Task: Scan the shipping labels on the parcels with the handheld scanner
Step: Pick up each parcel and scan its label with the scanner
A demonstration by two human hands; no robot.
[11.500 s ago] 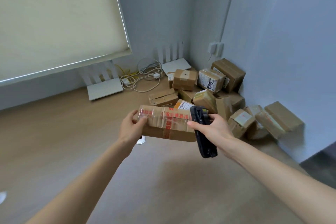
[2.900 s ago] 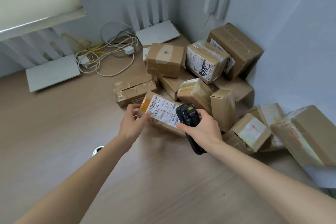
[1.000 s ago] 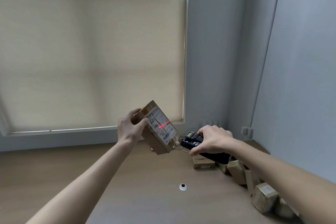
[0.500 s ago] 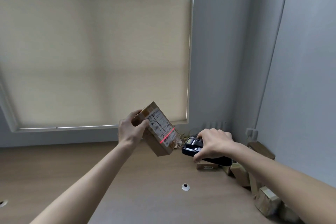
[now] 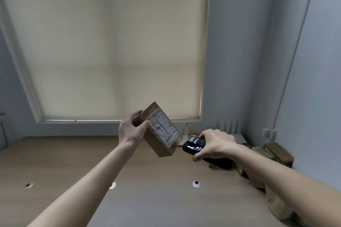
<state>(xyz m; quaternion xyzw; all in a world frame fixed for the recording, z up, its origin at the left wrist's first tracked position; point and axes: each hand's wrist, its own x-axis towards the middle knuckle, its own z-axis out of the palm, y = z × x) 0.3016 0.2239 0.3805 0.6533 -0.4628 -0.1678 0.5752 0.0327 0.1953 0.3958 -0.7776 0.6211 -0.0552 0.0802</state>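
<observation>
floor grommets [image 5: 196, 183], two more leftward, below both forearms. left hand [image 5: 130, 131]: fingers clamped round tilted parcel [image 5: 158, 135], shipping label [image 5: 163, 127] facing right. right hand [image 5: 215, 144]: fingers curled over black handheld scanner [image 5: 193, 144], just beside parcel's lower corner. stacked cartons [image 5: 276, 155] behind right forearm, partly hidden.

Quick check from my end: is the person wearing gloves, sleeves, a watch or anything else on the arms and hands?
Nothing worn that shows. Both forearms are bare as far as the picture reaches, with no sleeve edge in view. The left hand and right hand have no gloves, and no watch, band or ring is visible on either.
</observation>
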